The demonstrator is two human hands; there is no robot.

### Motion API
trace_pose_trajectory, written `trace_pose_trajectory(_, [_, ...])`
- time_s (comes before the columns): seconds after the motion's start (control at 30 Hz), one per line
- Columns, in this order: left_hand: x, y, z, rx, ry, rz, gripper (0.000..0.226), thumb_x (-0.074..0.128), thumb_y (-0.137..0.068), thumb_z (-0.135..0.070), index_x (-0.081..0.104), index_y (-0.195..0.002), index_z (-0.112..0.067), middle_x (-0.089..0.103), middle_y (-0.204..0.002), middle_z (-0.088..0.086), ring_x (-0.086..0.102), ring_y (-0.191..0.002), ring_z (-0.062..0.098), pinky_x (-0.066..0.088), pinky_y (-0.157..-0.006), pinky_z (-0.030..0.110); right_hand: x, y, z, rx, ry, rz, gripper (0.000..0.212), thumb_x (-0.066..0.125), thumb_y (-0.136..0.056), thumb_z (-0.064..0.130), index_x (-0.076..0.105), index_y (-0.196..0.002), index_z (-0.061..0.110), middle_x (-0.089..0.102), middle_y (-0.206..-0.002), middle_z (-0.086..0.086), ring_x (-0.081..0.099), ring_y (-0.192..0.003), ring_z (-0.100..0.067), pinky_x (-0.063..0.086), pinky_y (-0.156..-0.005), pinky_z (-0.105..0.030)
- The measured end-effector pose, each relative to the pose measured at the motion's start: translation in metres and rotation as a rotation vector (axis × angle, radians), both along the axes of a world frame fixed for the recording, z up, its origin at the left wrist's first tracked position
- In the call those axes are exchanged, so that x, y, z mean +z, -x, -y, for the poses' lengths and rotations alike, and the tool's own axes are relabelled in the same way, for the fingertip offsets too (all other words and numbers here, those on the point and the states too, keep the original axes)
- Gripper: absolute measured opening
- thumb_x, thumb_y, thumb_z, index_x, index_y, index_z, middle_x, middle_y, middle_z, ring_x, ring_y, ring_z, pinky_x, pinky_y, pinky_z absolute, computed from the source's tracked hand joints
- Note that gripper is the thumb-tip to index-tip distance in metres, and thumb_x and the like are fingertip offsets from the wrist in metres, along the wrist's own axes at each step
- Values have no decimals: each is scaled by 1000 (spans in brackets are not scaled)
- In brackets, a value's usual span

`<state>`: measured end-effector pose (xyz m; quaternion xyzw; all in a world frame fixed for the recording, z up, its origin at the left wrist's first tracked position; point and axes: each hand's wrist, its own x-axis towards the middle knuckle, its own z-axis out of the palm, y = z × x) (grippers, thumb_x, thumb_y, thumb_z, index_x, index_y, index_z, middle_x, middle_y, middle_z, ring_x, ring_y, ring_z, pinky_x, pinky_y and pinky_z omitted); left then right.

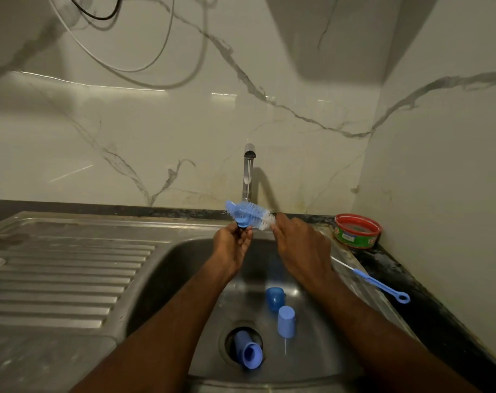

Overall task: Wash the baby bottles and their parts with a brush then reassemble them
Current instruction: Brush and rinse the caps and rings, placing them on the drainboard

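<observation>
- Head view: we see the left hand (233, 245) pinching a small blue bottle part (242, 221) by its underside, raised over the sink (184, 268) just in front of the tap (249, 171)
- The right hand (299, 248) grips the handle end of the bottle brush (251, 215), whose blue-and-white bristles lie across the top of that part; the handle itself is hidden in the fist
- A thin stream appears to run from the tap; wet fingers on so small a piece make us think it could slip and drop into the basin
- Below, a blue piece (248, 350) already lies in the open drain hole (242, 343); we judge that a smaller part dropped here could go down or jam beside it
- Two blue caps (280, 310) sit on the basin floor near that drain, and running water might nudge them towards it
- Hard strokes with the large brush could flick the pinched part out of the fingertips, or spray water onto the wall
- The slim blue brush (374, 282) rests on the sink's right edge and the worktop (411, 285), near the right forearm; a backward elbow could knock it off
- The red tub (357, 231) stands in the corner, well apart from the hands, so we see little risk there
- We cannot tell exactly which part the left hand holds
</observation>
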<state>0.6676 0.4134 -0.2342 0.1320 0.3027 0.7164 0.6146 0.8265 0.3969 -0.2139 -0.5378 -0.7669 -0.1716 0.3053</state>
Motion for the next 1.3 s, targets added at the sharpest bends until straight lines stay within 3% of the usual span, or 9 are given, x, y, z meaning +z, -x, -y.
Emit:
trace_pose_trajectory(0.17, [-5, -10, 0, -149, -52, -252, 23, 48, -102, -15, 67, -109, -3, 75, -85, 8, 67, -72, 14, 55, -66, 23, -4, -1, -13, -6, 11, -144, 29, 47, -101, 49, 58, -117, 28, 69, -96, 2, 56, -73, -16, 40, -63, -30])
trace_pose_trajectory(0.27, [-9, -15, -1, -185, -126, -461, 20, 50, -101, -15, 66, -107, -4, 71, -92, 9, 65, -73, 13, 52, -62, 23, -6, -7, -21, 16, 106, -193, 37, 46, -101, 52, 61, -123, 26, 72, -105, -1, 66, -90, -23, 49, -76, -36])
trace_pose_trajectory(0.37, [-7, -15, -4, -55, -82, -461, 21, 48, -103, -15, 67, -100, -5, 72, -88, 9, 65, -71, 13, 52, -59, 23, -7, -14, -25, -3, 9, -166, 35, 49, -98, 53, 63, -119, 29, 74, -96, 0, 66, -80, -22, 40, -64, -30])
trace_pose_trajectory(0.5, [-9, -4, -11, 64, -17, -492, 22, 49, -104, -14, 68, -96, -8, 73, -92, 11, 67, -82, 20, 54, -74, 30, -10, -14, -24, 36, 54, -167, 36, 51, -94, 55, 64, -115, 28, 74, -97, -1, 67, -83, -24, 50, -67, -33])
trace_pose_trajectory(0.67, [-20, -11, -5, -170, -152, -681, 28, 43, -104, -12, 63, -121, -5, 72, -114, 16, 68, -105, 29, 56, -92, 39, -10, 3, -18, 67, 80, -130, 36, 51, -96, 56, 63, -119, 30, 73, -100, 1, 66, -82, -20, 53, -67, -33])
trace_pose_trajectory(0.83, [-15, -6, -7, 11, -132, -642, 23, 49, -106, -19, 68, -114, -9, 76, -105, 7, 73, -96, 19, 58, -76, 26, -4, -6, -14, -37, 57, -130, 34, 50, -98, 50, 61, -120, 27, 73, -102, -1, 67, -85, -23, 42, -64, -31])
trace_pose_trajectory(1.07, [-19, -11, -3, 66, -143, -638, 14, 66, -95, -5, 74, -107, -5, 78, -101, 9, 75, -96, 19, 60, -79, 26, -1, 7, 0, -1, 144, -24, 27, 47, -104, 40, 53, -124, 24, 69, -106, -2, 65, -85, -19, 52, -71, -32])
trace_pose_trajectory(1.2, [-5, -4, -5, 140, -16, -321, 11, 62, -99, -8, 72, -98, -5, 76, -93, 13, 74, -85, 19, 63, -78, 30, 4, 6, 7, 16, 73, 34, 28, 46, -104, 43, 51, -126, 25, 66, -105, 0, 54, -74, -15, 36, -60, -29])
trace_pose_trajectory(1.3, [1, -1, -4, 53, -25, -108, 18, 51, -103, -8, 68, -107, -2, 76, -87, 13, 75, -74, 16, 63, -67, 27, 5, 4, 9, -13, 28, 35, 27, 41, -105, 46, 50, -124, 28, 65, -102, 3, 53, -74, -15, 31, -61, -28])
